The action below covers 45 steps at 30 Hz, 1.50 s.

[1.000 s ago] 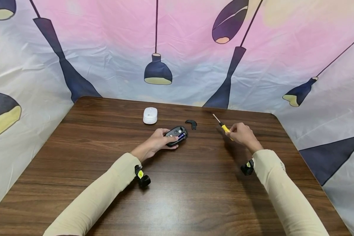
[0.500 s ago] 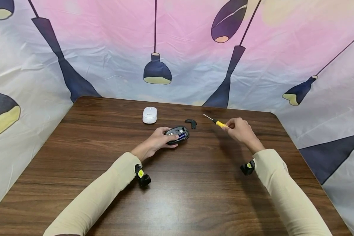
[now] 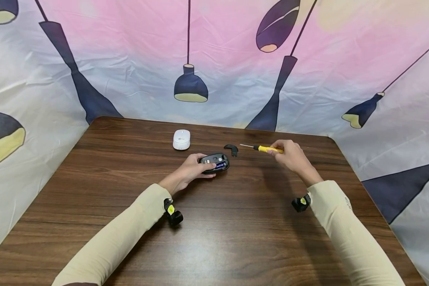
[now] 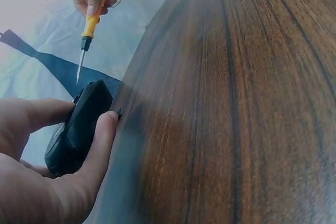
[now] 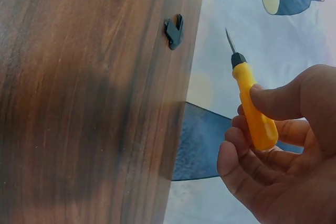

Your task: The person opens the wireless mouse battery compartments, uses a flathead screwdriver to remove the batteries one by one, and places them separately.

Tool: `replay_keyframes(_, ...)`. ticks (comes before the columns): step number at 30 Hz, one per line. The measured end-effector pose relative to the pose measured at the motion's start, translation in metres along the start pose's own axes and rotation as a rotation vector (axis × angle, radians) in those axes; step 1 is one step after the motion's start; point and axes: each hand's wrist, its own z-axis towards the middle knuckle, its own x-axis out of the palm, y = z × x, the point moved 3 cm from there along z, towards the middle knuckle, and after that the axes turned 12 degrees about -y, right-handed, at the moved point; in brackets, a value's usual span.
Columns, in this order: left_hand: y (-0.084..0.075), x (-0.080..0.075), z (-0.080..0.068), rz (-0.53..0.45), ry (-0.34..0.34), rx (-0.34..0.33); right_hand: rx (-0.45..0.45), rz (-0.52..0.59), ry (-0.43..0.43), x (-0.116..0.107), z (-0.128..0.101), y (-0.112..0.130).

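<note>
Near the middle of the wooden table (image 3: 93, 190), the left hand (image 3: 189, 171) grips a black computer mouse (image 3: 215, 163) turned belly-up, its battery bay uncovered with a blue-tipped battery showing. Thumb and fingers curl round the mouse's sides — the wrist view shows the thumb along one edge and a fingertip pressed against the other. To its right, the right hand (image 3: 289, 155) pinches the yellow-handled screwdriver (image 3: 262, 148) between thumb and curled fingers; the tool is raised off the table, its blade pointing left toward the mouse but well short of it. A small black battery cover (image 3: 231, 149) lies just beyond the mouse — below the blade tip. Farther left sits a white mouse (image 3: 181, 139).
</note>
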Motion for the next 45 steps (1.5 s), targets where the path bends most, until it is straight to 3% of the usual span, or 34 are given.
replay_keyframes(13, 0.002, 0.000, 0.002, -0.054, 0.020, -0.004, -0.051, 0.066, 0.001, 0.002, -0.001, 0.017)
replay_keyframes(27, 0.002, -0.002, 0.004, -0.057, -0.041, 0.004, -0.116, 0.123, -0.027, 0.003, -0.001, 0.040)
replay_keyframes(45, 0.001, -0.002, 0.003, -0.048, -0.046, -0.001, -0.198, 0.146, 0.033, 0.004, -0.004, 0.067)
